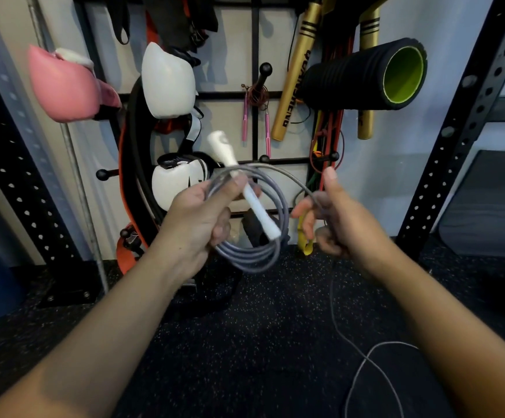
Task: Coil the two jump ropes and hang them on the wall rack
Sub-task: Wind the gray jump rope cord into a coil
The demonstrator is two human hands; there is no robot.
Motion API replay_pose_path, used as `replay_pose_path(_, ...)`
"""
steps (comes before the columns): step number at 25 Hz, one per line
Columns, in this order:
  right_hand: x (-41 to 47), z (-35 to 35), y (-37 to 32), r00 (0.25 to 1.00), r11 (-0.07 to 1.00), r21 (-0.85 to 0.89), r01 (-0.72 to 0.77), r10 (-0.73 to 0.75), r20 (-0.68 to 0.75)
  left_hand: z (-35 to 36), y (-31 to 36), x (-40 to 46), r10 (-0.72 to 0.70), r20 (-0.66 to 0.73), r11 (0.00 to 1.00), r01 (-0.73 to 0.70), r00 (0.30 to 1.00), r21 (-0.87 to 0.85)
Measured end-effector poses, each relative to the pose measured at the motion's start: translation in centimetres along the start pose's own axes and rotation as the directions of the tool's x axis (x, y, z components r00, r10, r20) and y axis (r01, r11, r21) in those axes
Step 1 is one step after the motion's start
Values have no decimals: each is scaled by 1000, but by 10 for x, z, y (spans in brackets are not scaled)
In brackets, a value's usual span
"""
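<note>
My left hand [206, 215] grips a grey jump rope [257, 257] wound in several loops, together with its white handle [245, 185], which points up toward the wall. A strand arcs from the coil to my right hand [332, 218], which pinches it between thumb and fingers. The rest of the grey cord [362, 354] trails down from that hand and lies loose on the floor. A second jump rope with pink handles [257, 116] hangs coiled on a black peg of the wall rack [255, 40], straight ahead above my hands.
The rack also holds a pink boxing glove [64, 86], white gloves [168, 82], gold batons [296, 73], a black foam roller [365, 75] and resistance bands [326, 140]. Free pegs [331, 156] stick out near my hands. Perforated black uprights [468, 116] flank both sides. Speckled black rubber floor [260, 342] lies below.
</note>
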State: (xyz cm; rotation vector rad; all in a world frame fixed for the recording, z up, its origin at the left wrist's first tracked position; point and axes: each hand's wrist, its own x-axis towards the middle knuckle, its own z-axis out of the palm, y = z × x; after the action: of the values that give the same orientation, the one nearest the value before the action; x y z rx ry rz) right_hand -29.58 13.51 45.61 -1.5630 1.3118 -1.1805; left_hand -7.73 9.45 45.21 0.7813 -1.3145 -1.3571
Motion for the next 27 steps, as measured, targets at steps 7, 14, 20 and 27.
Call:
replay_pose_path(7, -13, 60, 5, 974, 944, 281, 175, -125, -187, 41, -24, -15, -22, -337, 977, -51, 941, -207)
replay_pose_path(14, -1, 14, -1, 979, 982, -55, 181, -175, 101, -14, 22, -9, 417, -165, 738, -227, 894, 636)
replay_pose_path(20, -6, 27, -4, 925, 933, -211, 291, -218, 312, 0, 32, -17, -231, 412, 602, -204, 882, 772)
replay_pose_path(27, -6, 30, 2, 941, 911, -271, 311, -253, 226, 10, 13, -18, -278, 341, 795, 16, 898, 606)
